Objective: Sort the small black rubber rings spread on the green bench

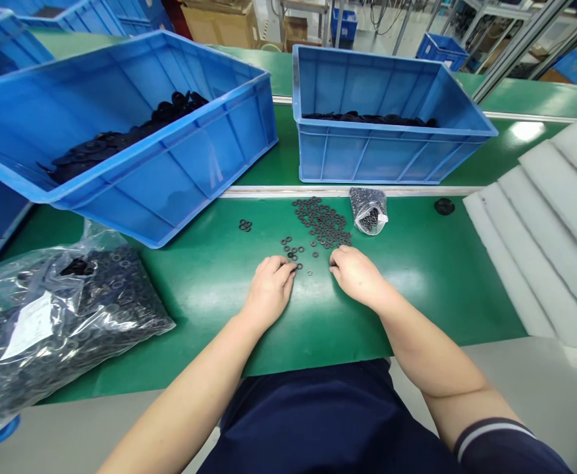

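Note:
Black rubber washers (322,222) lie in a loose pile on the green work mat (209,309), with a few strays (292,250) nearer my hands. My left hand (270,289) rests on the mat, its curled fingertips at the edge of those strays. My right hand (357,276) lies just below the pile, fingers curled down against the mat. Neither hand shows clearly whether a washer is pinched in it. A small clear bag of washers (368,210) stands beyond my right hand, untouched.
A large clear bag of washers (66,322) lies at the left of the mat. Two blue plastic crates (135,158) (387,141) holding black washers stand at the far side. White foam sheets (540,224) lie stepped at the right, and a small black washer heap (444,206) sits near them.

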Tool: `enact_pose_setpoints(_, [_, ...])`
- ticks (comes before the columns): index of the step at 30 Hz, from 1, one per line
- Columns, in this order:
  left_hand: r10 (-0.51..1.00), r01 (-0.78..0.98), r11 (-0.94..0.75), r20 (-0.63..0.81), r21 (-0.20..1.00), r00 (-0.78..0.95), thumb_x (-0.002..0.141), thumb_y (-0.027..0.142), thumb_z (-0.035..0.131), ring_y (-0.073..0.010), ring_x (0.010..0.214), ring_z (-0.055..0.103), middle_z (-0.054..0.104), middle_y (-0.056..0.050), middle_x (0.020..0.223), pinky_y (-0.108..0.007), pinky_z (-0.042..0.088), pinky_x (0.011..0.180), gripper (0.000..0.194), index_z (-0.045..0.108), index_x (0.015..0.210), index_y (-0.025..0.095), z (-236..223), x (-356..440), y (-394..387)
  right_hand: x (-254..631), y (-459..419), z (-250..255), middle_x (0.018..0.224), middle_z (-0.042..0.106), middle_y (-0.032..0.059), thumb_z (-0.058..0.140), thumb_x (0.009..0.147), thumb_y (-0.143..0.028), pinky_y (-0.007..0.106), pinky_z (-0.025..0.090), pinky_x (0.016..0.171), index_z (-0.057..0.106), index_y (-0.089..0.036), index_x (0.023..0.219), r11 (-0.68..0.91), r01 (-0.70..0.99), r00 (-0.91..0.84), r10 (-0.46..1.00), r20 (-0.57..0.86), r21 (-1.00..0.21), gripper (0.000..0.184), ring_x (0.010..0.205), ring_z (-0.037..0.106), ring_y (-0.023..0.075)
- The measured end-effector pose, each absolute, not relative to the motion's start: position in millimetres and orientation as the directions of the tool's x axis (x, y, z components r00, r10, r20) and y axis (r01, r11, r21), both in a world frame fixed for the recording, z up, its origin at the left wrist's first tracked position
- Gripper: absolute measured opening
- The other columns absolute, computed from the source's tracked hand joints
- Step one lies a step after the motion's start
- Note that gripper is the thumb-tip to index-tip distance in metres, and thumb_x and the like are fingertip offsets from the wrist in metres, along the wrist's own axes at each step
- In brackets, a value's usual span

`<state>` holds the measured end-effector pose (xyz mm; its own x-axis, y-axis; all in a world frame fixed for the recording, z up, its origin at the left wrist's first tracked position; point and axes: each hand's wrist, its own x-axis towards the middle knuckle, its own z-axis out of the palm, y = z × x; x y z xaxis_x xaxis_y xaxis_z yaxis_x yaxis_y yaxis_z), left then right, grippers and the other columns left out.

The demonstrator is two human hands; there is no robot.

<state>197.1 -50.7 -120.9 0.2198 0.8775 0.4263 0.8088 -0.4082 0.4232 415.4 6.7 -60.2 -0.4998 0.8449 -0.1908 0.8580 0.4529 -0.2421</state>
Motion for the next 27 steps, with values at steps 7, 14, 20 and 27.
enact_pose_setpoints(7, [0.821,0.726,-0.528,0.484,0.441,0.303,0.100,0.020,0.051,-0.0219,0.096,0.059,0.065,-0.010,0.103,-0.037,0.052,0.085,0.019,0.065,0.112,0.016,-122.3,202.9,-51.7,410.9,5.8,-68.7,0.099,0.066,0.0096,0.059,0.094,-0.014,0.031,0.042,0.083,0.066,-0.015,0.097,0.498,0.804,-0.556,0.823,-0.114,-0.325,0.008,0.094,0.059,0.0221])
enact_pose_setpoints(14, [0.811,0.834,-0.465,0.521,0.297,0.266,0.099,0.025,0.057,-0.0227,0.086,0.055,0.064,-0.009,0.091,-0.037,0.041,0.072,0.015,0.068,0.103,0.016,-113.0,208.4,-54.8,406.5,3.6,-71.2,0.095,0.064,0.0084,0.056,0.096,-0.014,0.030,0.042,0.083,0.067,-0.016,0.096,0.551,0.774,-0.600,0.796,-0.082,-0.313,0.012,0.092,0.058,0.0218])
enact_pose_setpoints(20, [0.803,0.833,-0.517,0.447,0.194,0.394,0.099,0.024,0.054,-0.0223,0.080,0.049,0.062,-0.007,0.087,-0.036,0.032,0.067,0.018,0.071,0.097,0.018,-108.5,220.2,-58.5,411.5,1.4,-65.4,0.091,0.063,0.0067,0.056,0.094,-0.010,0.029,0.041,0.080,0.068,-0.017,0.090,0.584,0.731,-0.649,0.755,-0.094,-0.353,0.015,0.090,0.058,0.0205])
enact_pose_setpoints(27, [0.830,0.793,-0.514,0.422,0.326,0.365,0.099,0.026,0.057,-0.0218,0.086,0.054,0.065,-0.007,0.093,-0.036,0.037,0.073,0.015,0.067,0.092,0.017,-108.9,211.1,-61.0,412.5,4.1,-65.2,0.091,0.065,0.0056,0.065,0.090,-0.010,0.029,0.042,0.082,0.068,-0.017,0.089,0.548,0.712,-0.645,0.758,-0.098,-0.439,0.008,0.092,0.059,0.0199])
